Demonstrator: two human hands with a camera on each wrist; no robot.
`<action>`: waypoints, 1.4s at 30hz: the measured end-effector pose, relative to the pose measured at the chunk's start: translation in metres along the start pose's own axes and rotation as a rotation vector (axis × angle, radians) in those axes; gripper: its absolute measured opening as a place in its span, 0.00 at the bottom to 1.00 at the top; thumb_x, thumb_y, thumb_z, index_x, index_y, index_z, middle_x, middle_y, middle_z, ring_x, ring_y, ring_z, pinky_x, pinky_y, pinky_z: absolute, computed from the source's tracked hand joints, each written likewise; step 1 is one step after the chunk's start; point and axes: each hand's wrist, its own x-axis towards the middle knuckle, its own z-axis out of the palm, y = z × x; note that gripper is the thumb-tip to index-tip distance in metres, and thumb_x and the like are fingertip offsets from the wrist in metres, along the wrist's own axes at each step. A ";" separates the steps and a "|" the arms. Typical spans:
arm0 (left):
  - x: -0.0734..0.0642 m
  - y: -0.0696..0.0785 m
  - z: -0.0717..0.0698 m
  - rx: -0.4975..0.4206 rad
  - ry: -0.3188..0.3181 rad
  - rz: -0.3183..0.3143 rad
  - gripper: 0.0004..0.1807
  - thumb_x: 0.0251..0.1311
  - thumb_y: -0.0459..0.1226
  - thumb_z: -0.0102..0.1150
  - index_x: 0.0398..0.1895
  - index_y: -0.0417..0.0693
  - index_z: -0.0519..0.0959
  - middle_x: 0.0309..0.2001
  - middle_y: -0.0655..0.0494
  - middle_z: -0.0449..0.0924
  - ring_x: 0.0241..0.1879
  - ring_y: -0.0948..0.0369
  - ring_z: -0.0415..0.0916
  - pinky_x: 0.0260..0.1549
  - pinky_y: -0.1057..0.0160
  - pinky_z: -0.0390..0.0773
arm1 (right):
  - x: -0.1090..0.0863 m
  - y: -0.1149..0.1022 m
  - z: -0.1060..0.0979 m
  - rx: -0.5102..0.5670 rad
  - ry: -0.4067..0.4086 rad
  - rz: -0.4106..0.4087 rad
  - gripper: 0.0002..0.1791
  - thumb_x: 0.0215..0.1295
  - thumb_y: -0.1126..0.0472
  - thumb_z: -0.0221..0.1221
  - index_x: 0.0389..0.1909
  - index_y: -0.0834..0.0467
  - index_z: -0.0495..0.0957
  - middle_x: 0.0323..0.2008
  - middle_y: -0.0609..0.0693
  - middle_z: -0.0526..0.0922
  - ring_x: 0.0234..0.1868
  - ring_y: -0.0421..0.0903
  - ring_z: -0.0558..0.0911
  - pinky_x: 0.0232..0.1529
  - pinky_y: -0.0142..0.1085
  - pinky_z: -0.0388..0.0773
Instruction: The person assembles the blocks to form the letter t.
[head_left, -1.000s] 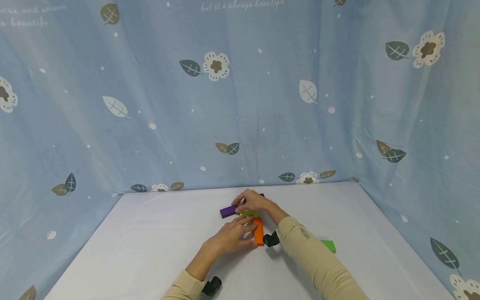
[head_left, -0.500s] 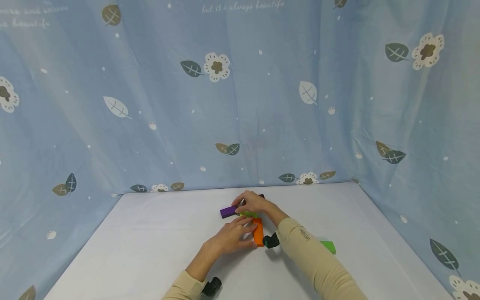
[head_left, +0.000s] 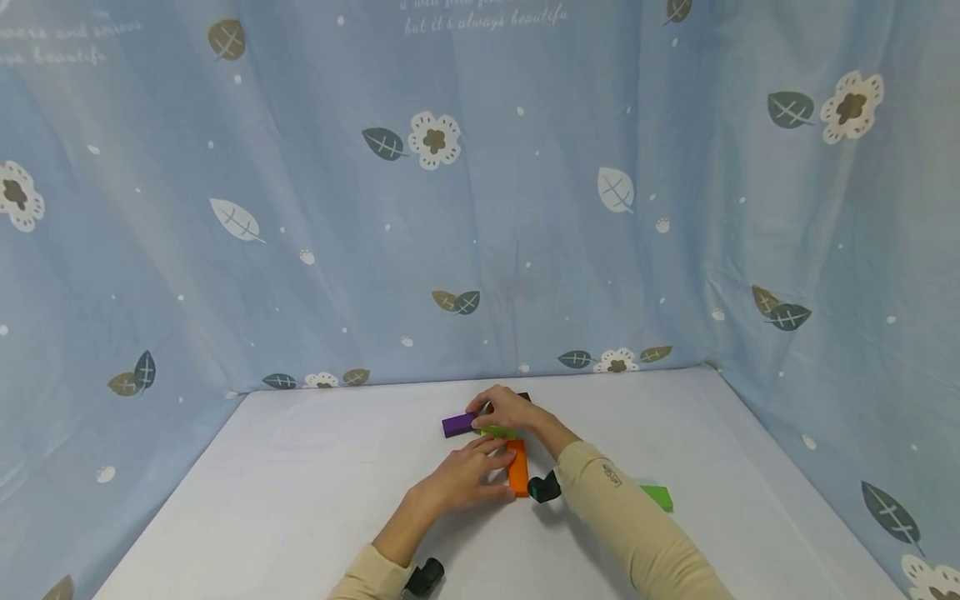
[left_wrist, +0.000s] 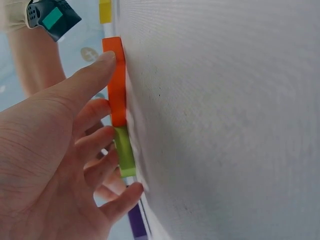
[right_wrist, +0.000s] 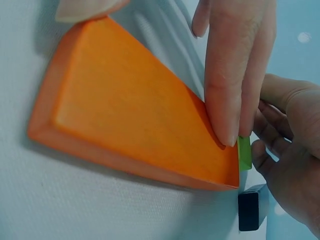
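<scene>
An orange block (head_left: 518,469) lies flat and lengthwise on the white table. My left hand (head_left: 463,479) holds it, the thumb at its near end and the forefinger near its far end. Just beyond, a lime-green block (head_left: 498,432) lies crosswise, with the other left fingertips close by it. My right hand (head_left: 507,408) reaches across behind this and pinches the right end of a purple block (head_left: 458,425) between thumb and fingers. In the left wrist view the purple block (left_wrist: 136,222) shows partly behind the fingers. A black block (head_left: 524,397) stands behind the right hand, mostly hidden.
A brighter green block (head_left: 657,497) lies to the right, partly covered by the right sleeve (head_left: 622,508). A yellow block (left_wrist: 105,11) shows at the top of the left wrist view. A blue patterned curtain (head_left: 525,208) borders the white table (head_left: 337,467).
The head view has tilted slightly, so everything sits a little lower in it. Both hands and the blocks keep their places relative to each other.
</scene>
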 end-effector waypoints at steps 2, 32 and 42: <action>0.000 0.000 0.001 0.004 -0.002 -0.001 0.33 0.61 0.56 0.61 0.68 0.56 0.72 0.74 0.51 0.63 0.72 0.47 0.61 0.56 0.34 0.72 | -0.001 0.000 0.000 -0.004 0.008 0.000 0.13 0.65 0.60 0.64 0.50 0.56 0.84 0.46 0.50 0.86 0.40 0.41 0.79 0.50 0.37 0.80; -0.001 0.000 0.001 0.006 0.004 0.005 0.33 0.62 0.57 0.59 0.68 0.55 0.72 0.73 0.51 0.64 0.73 0.47 0.60 0.59 0.35 0.71 | -0.019 -0.001 -0.020 -0.021 0.004 -0.038 0.15 0.65 0.60 0.63 0.51 0.58 0.82 0.46 0.51 0.85 0.43 0.45 0.81 0.51 0.36 0.81; 0.001 0.000 0.002 0.039 0.012 0.005 0.34 0.61 0.58 0.59 0.68 0.55 0.71 0.73 0.52 0.64 0.72 0.47 0.61 0.57 0.38 0.73 | -0.028 0.002 -0.022 -0.021 0.012 -0.069 0.14 0.64 0.60 0.64 0.50 0.58 0.82 0.46 0.51 0.85 0.43 0.44 0.81 0.50 0.37 0.81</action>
